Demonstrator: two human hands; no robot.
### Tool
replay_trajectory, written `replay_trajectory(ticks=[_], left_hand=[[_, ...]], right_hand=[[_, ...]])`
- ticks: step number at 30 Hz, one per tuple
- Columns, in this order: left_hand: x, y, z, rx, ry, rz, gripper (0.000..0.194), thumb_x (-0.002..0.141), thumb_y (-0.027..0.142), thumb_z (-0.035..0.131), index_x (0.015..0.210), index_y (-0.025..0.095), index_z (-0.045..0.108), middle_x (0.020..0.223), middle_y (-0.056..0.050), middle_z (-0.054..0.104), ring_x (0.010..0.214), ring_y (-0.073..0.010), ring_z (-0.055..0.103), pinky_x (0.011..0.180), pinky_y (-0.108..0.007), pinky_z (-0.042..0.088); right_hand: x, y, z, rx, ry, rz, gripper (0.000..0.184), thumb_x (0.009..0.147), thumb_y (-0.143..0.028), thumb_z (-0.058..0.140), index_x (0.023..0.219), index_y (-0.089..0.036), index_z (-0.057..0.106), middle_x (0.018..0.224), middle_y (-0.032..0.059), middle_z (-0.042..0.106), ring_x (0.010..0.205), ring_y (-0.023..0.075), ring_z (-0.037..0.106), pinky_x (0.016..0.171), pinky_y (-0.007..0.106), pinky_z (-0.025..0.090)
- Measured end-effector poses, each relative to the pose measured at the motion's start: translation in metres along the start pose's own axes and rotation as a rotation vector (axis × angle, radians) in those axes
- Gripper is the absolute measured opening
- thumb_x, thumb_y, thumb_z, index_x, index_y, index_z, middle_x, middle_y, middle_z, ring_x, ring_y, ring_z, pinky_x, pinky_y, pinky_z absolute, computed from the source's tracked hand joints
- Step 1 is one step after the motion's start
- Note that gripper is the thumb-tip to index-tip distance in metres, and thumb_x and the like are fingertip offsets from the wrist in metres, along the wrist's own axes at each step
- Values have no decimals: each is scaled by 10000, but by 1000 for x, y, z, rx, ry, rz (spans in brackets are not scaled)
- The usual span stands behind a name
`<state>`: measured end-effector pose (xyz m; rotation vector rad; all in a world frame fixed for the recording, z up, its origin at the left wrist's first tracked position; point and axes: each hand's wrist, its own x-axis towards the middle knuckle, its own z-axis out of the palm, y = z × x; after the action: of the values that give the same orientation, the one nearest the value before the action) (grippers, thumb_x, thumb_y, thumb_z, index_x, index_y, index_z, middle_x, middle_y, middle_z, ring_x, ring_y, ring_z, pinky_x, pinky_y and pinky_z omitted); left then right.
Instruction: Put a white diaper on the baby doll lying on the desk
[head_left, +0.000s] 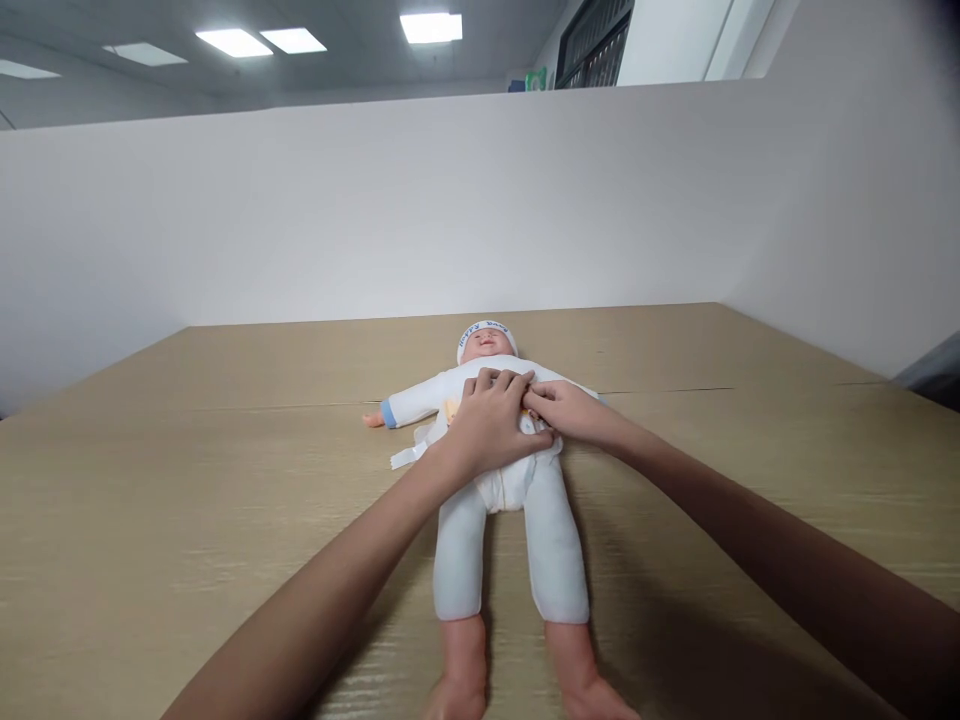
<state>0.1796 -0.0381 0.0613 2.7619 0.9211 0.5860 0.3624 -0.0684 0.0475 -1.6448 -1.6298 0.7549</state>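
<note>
A baby doll in a white suit with blue cuffs lies on its back, its feet towards me. A white diaper is round its hips. One diaper tab sticks out loose on the left side. My left hand lies flat across the doll's belly, fingers spread over the diaper's front. Beside it, my right hand has its fingers bent and pinched together at the diaper's right upper edge. What they grip is mostly hidden. The doll's head wears a white cap with lettering.
The doll lies on a wood-grain table. A white partition rises behind the table and along its right side. A dark object shows at the far right edge.
</note>
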Motion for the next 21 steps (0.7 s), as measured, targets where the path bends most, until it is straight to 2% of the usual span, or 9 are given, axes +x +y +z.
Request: replay_trajectory(ticks=[3, 5, 7, 9, 11, 13, 15, 19, 21], left_hand=[[0, -3, 2, -67, 5, -17, 857, 859, 500, 781, 1593, 175, 479, 1544, -131, 611, 1419, -419, 452, 1206, -610, 385], [0, -5, 0, -118, -1, -6, 867, 853, 500, 785, 1594, 185, 465, 1539, -133, 619, 1420, -422, 453, 1207, -626, 382], [1, -9, -5, -176, -26, 5, 888, 841, 503, 802, 1602, 210, 450, 1537, -134, 623, 1437, -430, 442, 1211, -657, 374], [1, -13, -13, -267, -76, 18, 932, 828, 514, 827, 1622, 236, 425, 1565, -142, 599, 1478, -426, 434, 1219, -659, 390], [0, -20, -23, -404, -129, 49, 936, 846, 527, 830, 1636, 255, 408, 1611, -143, 555, 1513, -382, 462, 1232, -584, 439], [-7, -30, -30, -520, -124, 61, 838, 917, 537, 778, 1627, 273, 421, 1644, -122, 525, 1518, -318, 505, 1230, -479, 480], [-20, -42, -33, -533, -44, 30, 678, 1003, 540, 683, 1589, 283, 461, 1656, -94, 519, 1517, -280, 518, 1245, -437, 470], [-65, -77, -25, -371, 155, -81, 445, 1106, 511, 508, 1472, 261, 551, 1576, -87, 577, 1487, -263, 513, 1250, -451, 426], [-89, -94, -20, -271, 208, -156, 381, 1113, 493, 475, 1359, 229, 599, 1459, -101, 634, 1396, -269, 559, 1202, -466, 445]], right_hand=[[-8, -1, 14, 23, 72, -55, 346, 962, -536, 618, 834, -216, 582, 798, 2, 638, 742, 181, 574, 681, 305, 446], [-25, 5, 20, 24, 199, -192, 304, 995, -526, 618, 977, -223, 630, 950, 34, 681, 891, 218, 632, 801, 342, 512], [-46, 13, 24, 1, 284, -357, 301, 1062, -503, 571, 1144, -229, 666, 1178, 81, 697, 1129, 258, 647, 997, 402, 529], [-64, 20, 28, -46, 257, -484, 355, 1130, -459, 486, 1383, -259, 636, 1461, 94, 624, 1404, 273, 549, 1215, 462, 434], [-75, 28, 30, -107, 172, -565, 473, 1161, -429, 429, 1614, -301, 476, 1672, 70, 474, 1582, 272, 392, 1335, 507, 307], [-77, 34, 30, -167, 113, -613, 569, 1166, -424, 415, 1718, -322, 322, 1758, 50, 361, 1646, 274, 298, 1365, 531, 265], [-76, 38, 28, -189, 99, -636, 592, 1169, -419, 403, 1740, -325, 276, 1772, 45, 338, 1655, 277, 287, 1366, 538, 272], [-78, 39, 21, -172, 168, -681, 556, 1168, -370, 393, 1717, -311, 327, 1735, 60, 403, 1618, 282, 358, 1344, 526, 311], [-80, 32, 19, -173, 248, -699, 499, 1159, -325, 426, 1657, -301, 413, 1658, 75, 498, 1554, 281, 445, 1301, 502, 362]])
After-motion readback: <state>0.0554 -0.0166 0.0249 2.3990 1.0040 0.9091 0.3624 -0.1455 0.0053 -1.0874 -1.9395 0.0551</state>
